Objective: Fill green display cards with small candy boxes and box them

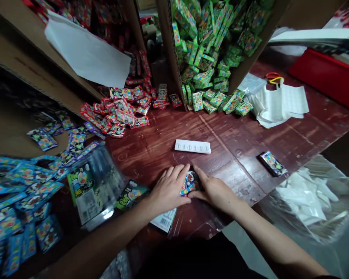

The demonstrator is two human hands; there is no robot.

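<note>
My left hand [171, 186] and my right hand [213, 190] meet near the table's front edge, closed on a few small colourful packets [189, 182] between them. The hands cover the packets' sides, so how many there are I cannot tell. Just beyond the hands lies a white strip of round stickers [192, 146]. Partly under my left forearm are a dark printed card [131, 194] and a white barcode label [165, 219]. Further left sits a clear plastic pack [97, 186] with a green printed card. A single dark packet [273, 163] rests off to the right.
Blue packets [20, 186] spread at the left. Red packets [124, 110] and green packets [217, 100] spill from cardboard boxes at the back. Label sheets [274, 102] and scissors [274, 77] lie back right. A clear bag of white scraps [310, 193] hangs at the right edge.
</note>
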